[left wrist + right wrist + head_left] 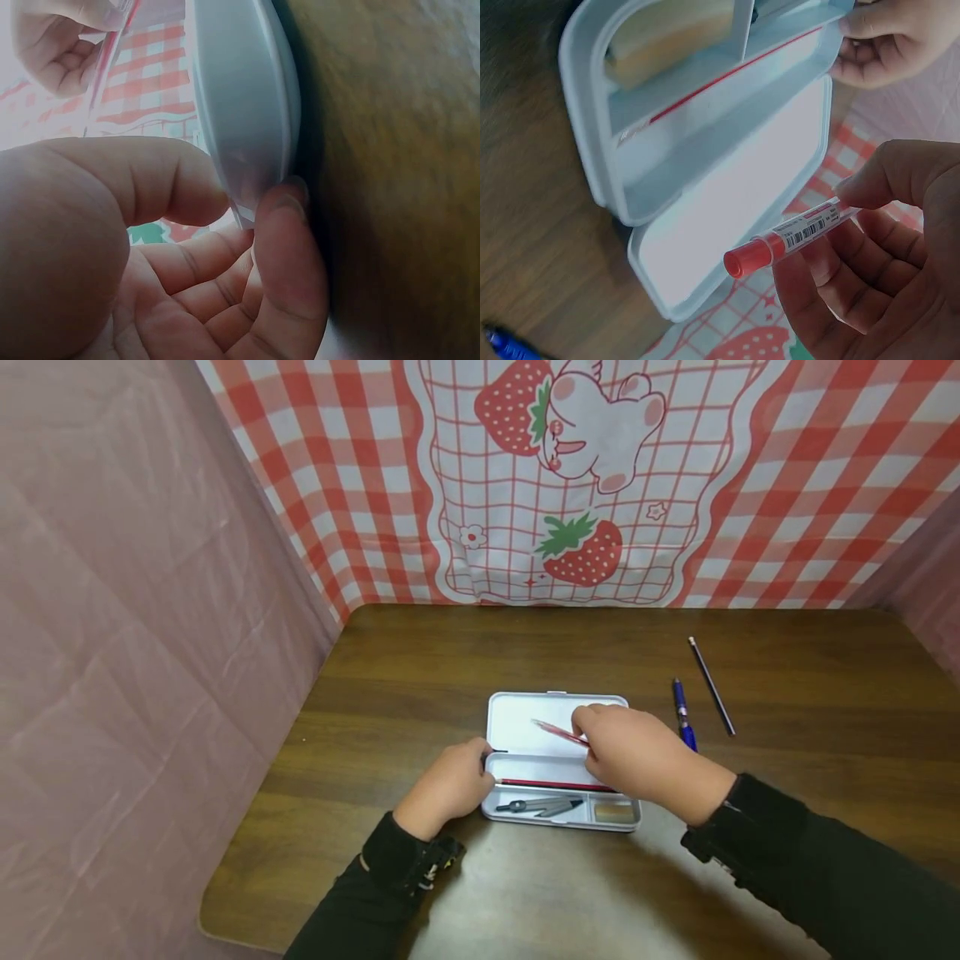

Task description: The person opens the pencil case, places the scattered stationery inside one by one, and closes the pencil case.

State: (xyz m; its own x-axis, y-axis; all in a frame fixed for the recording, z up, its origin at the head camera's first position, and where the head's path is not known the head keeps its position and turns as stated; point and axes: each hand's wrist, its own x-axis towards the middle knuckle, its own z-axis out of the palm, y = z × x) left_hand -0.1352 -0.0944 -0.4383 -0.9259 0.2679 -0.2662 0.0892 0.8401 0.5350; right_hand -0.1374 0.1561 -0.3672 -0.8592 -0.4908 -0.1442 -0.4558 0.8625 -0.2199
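Observation:
An open white pencil case [498,714] lies on the table with its lid folded back. Thumb and fingers of my left hand [448,783] pinch its left end by the hinge, as the left wrist view shows close up. My right hand [643,753] holds a red pen [802,229] with a clear barrel, its tip pointing left over the lid. Inside the case, a thin red pencil [540,782] lies along the middle. A grey compass [536,806] fills the front left compartment, and a tan eraser [615,813] sits in the small front right one.
Right of the case lie a blue pen [681,710], partly behind my right hand, and a dark pencil [711,685] with a white end. A red checked cloth [360,485] with strawberries hangs behind the wooden table [360,693]; pink fabric [135,652] hangs at the left.

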